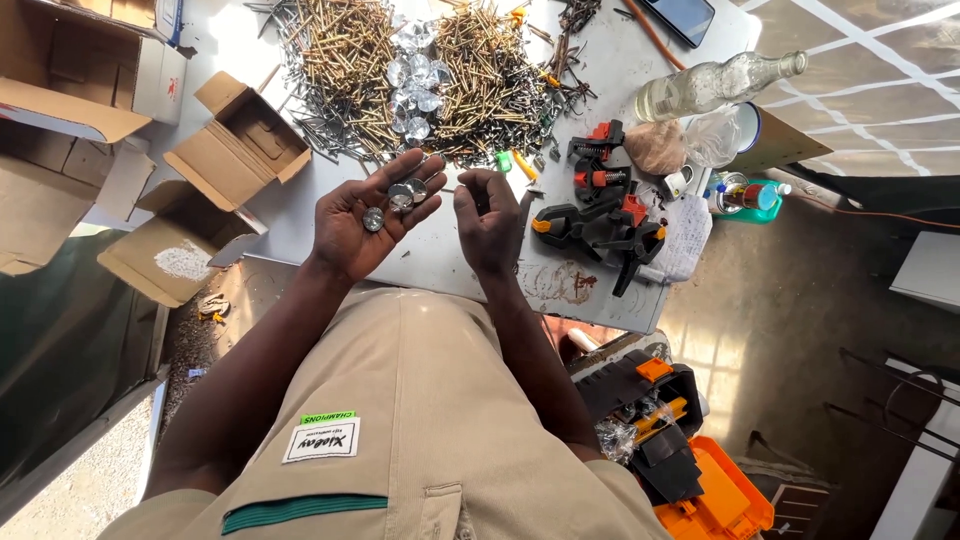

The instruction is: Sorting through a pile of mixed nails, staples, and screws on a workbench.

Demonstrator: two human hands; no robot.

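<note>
The left hand lies open and palm up over the near edge of the white table, fingers spread wide, with three small shiny round caps resting on the palm and fingers. Just to its right, the right hand is curled narrow, its fingertips pinching a thin screw that points toward the caps; the two hands are close but not touching.

Beyond the hands, farther back on the table, sits a large heap of brass-coloured screws mixed with grey nails, and a second heap of screws beside it. Between the two heaps lies a cluster of clear faceted knobs. Nothing lies between the hands and these heaps except bare table.

To the right of the hands, black-and-orange spring clamps crowd the table, resting partly on a sheet of paper. Behind the clamps stand a clear glass bottle lying on its side and a crumpled plastic bag. A dark phone lies at the table's far corner.

Left of the table, open cardboard boxes stand on the ground. Below the table's right end, an orange-and-black tool case lies open.
</note>
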